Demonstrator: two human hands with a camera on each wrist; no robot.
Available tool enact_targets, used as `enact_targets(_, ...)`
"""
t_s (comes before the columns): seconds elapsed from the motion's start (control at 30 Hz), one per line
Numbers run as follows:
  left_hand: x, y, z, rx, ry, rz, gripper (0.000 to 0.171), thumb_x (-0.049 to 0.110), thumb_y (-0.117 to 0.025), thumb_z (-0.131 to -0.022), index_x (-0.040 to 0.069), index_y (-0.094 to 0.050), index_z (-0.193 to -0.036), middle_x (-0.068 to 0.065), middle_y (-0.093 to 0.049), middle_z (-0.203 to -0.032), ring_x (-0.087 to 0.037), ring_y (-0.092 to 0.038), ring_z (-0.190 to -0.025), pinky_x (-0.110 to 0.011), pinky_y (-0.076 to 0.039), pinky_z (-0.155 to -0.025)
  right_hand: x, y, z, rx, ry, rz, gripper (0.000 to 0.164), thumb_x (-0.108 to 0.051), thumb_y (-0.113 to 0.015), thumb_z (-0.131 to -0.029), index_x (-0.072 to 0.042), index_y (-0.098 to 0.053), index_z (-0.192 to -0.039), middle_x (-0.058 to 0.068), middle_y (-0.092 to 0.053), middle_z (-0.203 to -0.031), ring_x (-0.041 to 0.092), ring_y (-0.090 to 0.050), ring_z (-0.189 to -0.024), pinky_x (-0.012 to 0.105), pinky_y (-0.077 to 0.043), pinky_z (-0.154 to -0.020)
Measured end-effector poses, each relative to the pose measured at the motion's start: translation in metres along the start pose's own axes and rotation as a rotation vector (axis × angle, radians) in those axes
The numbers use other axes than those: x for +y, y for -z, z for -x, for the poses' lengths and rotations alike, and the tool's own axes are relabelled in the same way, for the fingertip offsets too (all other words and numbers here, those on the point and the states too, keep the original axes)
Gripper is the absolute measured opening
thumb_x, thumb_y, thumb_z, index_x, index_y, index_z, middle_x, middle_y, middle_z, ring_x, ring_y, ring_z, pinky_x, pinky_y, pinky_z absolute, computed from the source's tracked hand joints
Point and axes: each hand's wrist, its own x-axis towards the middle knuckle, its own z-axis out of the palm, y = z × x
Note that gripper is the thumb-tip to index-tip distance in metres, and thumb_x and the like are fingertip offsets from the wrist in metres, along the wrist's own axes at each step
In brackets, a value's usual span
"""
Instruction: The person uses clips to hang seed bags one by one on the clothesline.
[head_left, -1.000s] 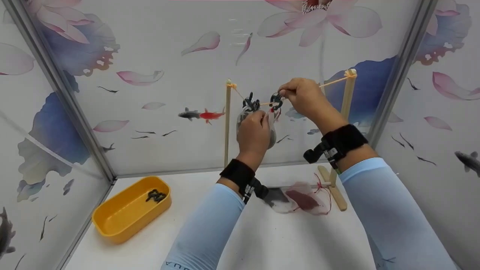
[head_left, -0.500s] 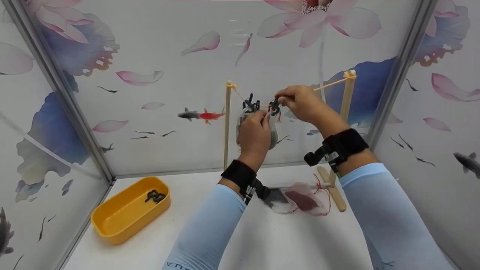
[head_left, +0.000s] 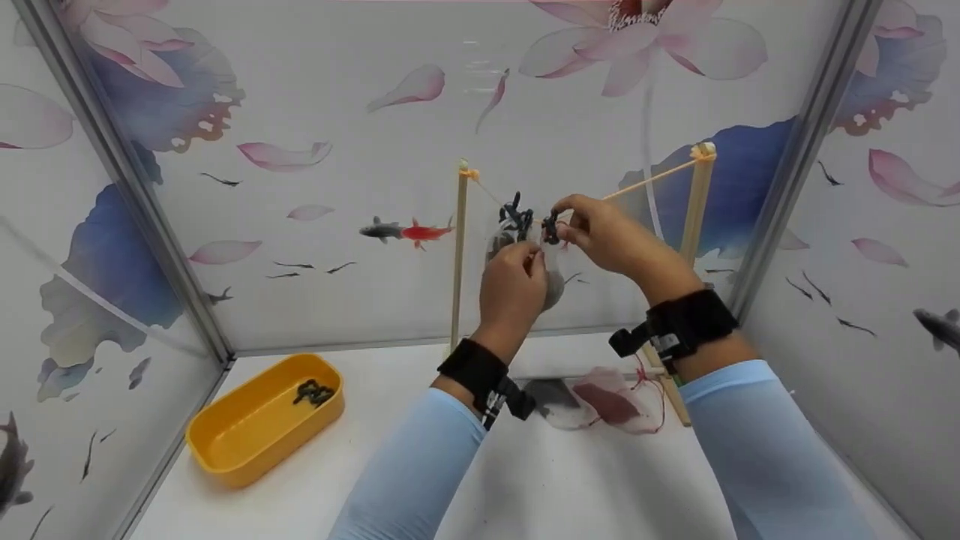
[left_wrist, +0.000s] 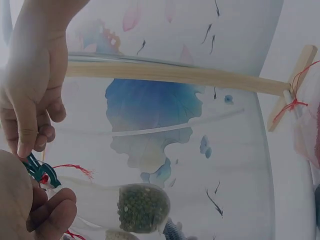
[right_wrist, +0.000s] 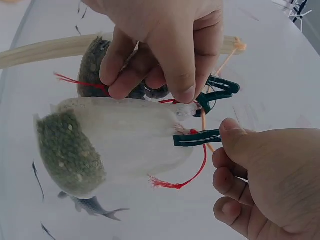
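My right hand [head_left: 611, 236] pinches the end of a dark green clothes peg [right_wrist: 197, 139] between thumb and fingers. The peg sits at the gathered neck of a mesh bag of green beans [right_wrist: 70, 155], by the orange cord [head_left: 649, 182]. With its fingertips, my left hand [head_left: 514, 289] pinches the top of the bag, close below the peg. A red drawstring [right_wrist: 192, 172] dangles from the neck. Behind it hangs another mesh bag with darker contents [right_wrist: 92, 65], partly hidden by my left fingers. More green pegs [head_left: 515, 215] clip onto the cord to the left.
Two wooden posts, the left post [head_left: 458, 255] and right post [head_left: 697, 206], carry the cord. A yellow tray [head_left: 247, 442] holds several dark pegs at left. Two flat mesh bags, one grey [head_left: 555, 401] and one dark red [head_left: 611, 401], lie on the white table [head_left: 555, 487].
My right hand has come down with the peg to the bag's neck, and the cord is pulled lower. My left hand has dropped slightly, still pinching the bag.
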Motion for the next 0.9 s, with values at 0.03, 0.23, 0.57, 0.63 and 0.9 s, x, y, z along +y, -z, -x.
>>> enact_targets(0.03,-0.002,0.000,0.005,-0.001,-0.005,0.017,0.015,0.013,-0.071,-0.112,0.004,-0.083,-0.113,-0.011,-0.082,-0.106,-0.023,-0.080,-0.093,-0.037,-0.066,-0.081,0.001,-0.002,0.001,0.001,0.003,0.000,0.044,-0.021,-0.057,-0.121,-0.013,-0.055,-0.165,0.016,-0.075,-0.110,0.029,-0.069,-0.091,0.042,-0.052,-0.081)
enact_targets(0.23,-0.020,0.007,0.038,0.005,0.003,0.082,0.013,0.010,-0.074,-0.107,0.004,-0.085,-0.110,-0.008,-0.079,-0.095,-0.018,-0.073,-0.079,-0.033,-0.061,-0.072,0.009,-0.012,0.015,0.103,0.074,-0.027,0.047,-0.014,-0.064,-0.117,-0.008,-0.056,-0.163,0.020,-0.074,-0.110,0.034,-0.072,-0.097,0.047,-0.055,-0.087)
enact_targets(0.57,-0.091,0.041,0.086,-0.002,0.178,0.049,0.012,0.012,-0.074,-0.107,0.008,-0.085,-0.111,-0.004,-0.079,-0.090,-0.013,-0.071,-0.078,-0.032,-0.059,-0.070,0.058,-0.041,0.080,0.372,0.019,-0.058,0.029,-0.024,-0.070,-0.116,-0.006,-0.078,-0.137,0.014,-0.082,-0.108,0.035,-0.079,-0.104,0.050,-0.060,-0.088)
enact_targets(0.63,-0.109,0.050,0.092,0.000,0.238,0.029,0.013,0.014,-0.074,-0.107,0.009,-0.085,-0.110,-0.003,-0.080,-0.091,-0.014,-0.073,-0.080,-0.033,-0.061,-0.070,0.074,-0.053,0.094,0.369,-0.024,-0.053,0.027,-0.026,-0.070,-0.115,-0.006,-0.080,-0.131,0.013,-0.084,-0.110,0.037,-0.079,-0.107,0.054,-0.063,-0.090)
enact_targets(0.9,-0.169,0.089,0.111,-0.021,0.490,-0.159,0.022,0.026,-0.070,-0.110,0.010,-0.085,-0.117,-0.007,-0.081,-0.099,-0.024,-0.072,-0.083,-0.039,-0.058,-0.073,0.135,-0.094,0.149,0.254,-0.279,-0.020,0.034,-0.035,-0.066,-0.117,-0.008,-0.079,-0.134,0.017,-0.083,-0.125,0.045,-0.076,-0.122,0.069,-0.058,-0.104)
